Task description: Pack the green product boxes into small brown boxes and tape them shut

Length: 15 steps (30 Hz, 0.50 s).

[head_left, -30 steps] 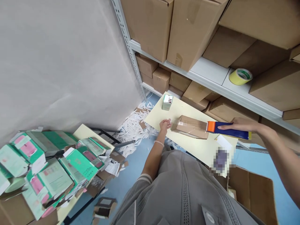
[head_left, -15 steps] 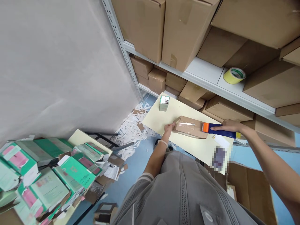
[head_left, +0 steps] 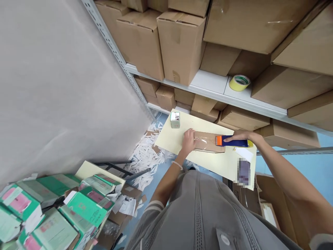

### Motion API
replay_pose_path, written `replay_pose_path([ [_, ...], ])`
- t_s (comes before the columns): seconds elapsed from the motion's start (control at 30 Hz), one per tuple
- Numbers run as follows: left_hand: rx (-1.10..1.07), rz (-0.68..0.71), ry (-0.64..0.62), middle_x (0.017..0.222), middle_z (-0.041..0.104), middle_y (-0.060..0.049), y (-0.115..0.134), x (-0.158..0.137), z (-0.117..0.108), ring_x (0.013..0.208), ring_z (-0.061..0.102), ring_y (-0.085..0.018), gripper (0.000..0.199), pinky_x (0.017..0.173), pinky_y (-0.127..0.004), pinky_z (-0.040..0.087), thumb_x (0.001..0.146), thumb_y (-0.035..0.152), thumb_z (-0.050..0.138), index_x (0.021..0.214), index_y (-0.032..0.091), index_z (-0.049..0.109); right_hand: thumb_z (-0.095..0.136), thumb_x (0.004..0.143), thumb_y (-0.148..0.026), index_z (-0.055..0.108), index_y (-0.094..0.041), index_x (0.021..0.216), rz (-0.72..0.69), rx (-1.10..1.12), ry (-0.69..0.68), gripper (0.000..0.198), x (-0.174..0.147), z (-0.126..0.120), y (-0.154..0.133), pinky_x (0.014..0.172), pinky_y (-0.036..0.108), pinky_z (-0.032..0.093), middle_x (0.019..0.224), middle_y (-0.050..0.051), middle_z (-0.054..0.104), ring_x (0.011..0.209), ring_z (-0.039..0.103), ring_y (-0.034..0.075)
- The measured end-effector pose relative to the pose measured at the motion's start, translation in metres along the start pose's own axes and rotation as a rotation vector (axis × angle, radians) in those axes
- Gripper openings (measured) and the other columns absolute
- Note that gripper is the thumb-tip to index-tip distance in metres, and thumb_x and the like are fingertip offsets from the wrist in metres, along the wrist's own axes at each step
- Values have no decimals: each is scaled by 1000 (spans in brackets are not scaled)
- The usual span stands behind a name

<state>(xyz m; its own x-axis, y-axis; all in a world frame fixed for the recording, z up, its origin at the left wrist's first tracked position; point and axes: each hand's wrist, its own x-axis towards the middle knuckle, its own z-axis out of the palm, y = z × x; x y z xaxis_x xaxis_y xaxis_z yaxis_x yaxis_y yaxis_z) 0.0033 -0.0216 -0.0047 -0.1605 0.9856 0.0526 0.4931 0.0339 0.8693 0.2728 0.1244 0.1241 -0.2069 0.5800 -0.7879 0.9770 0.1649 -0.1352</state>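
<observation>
A long brown cardboard box [head_left: 208, 147] lies on the pale yellow table [head_left: 166, 136], with shiny clear tape on its top. My left hand [head_left: 189, 140] grips the box's left end, its fingers over the top edge. In my right hand [head_left: 241, 135] is a blue and orange tape dispenser [head_left: 234, 142]; its orange head rests at the right end of the box's top. My right fingers are partly hidden. Near the table's far left corner stands a small green and white box [head_left: 175, 121].
White paper [head_left: 244, 153] and a blurred dark object [head_left: 244, 172] lie at the table's right. Behind are shelves [head_left: 208, 83] with cardboard boxes and a yellow tape roll [head_left: 239, 83]. Green cartons [head_left: 85, 205] are piled at lower left. Paper strips [head_left: 145, 152] litter the floor.
My left hand has shifted from the box's near left corner to over its left end. The tape dispenser stays at the right end, now more level. The camera view has shifted.
</observation>
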Motion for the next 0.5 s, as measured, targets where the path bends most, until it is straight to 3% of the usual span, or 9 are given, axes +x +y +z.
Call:
replay_pose_path([
  [0.07,225,357,-259,157,36,-23,15,10,12,151,26,-35,79,126,-52,6,73,43,82,138,14,47,70,63,-79,68,-16,62,12,107,-75,63,2,-1,3,65,35,48,74,13,70,70,65,27],
  [0.13,450,495,-425,162,25,-25,25,18,24,153,17,-39,108,125,-56,-3,61,46,89,148,9,36,72,64,-76,70,-16,69,59,237,-186,60,4,-2,9,68,35,51,78,13,72,73,67,26],
  [0.2,650,503,-498,164,21,-25,30,26,32,153,14,-40,120,123,-59,-5,58,45,89,154,8,26,76,63,-73,71,-17,73,116,356,-276,56,6,-1,16,70,35,54,79,13,73,74,67,26],
  [0.27,780,491,-522,164,23,-22,32,32,33,153,17,-39,117,123,-61,-5,64,44,84,156,11,21,79,62,-69,70,-19,73,150,438,-320,52,7,1,23,71,35,55,76,12,72,74,67,26],
  [0.43,841,545,-581,164,26,-18,29,38,20,152,20,-37,110,124,-60,-2,69,46,76,158,14,19,80,61,-66,69,-19,73,78,551,-441,49,-1,14,31,72,37,56,71,10,71,74,67,27],
  [0.5,844,554,-583,164,26,-18,27,38,16,152,20,-37,110,124,-59,-2,68,45,77,158,14,20,77,62,-68,69,-19,71,20,532,-374,51,-9,20,35,70,37,56,69,10,71,72,67,27],
])
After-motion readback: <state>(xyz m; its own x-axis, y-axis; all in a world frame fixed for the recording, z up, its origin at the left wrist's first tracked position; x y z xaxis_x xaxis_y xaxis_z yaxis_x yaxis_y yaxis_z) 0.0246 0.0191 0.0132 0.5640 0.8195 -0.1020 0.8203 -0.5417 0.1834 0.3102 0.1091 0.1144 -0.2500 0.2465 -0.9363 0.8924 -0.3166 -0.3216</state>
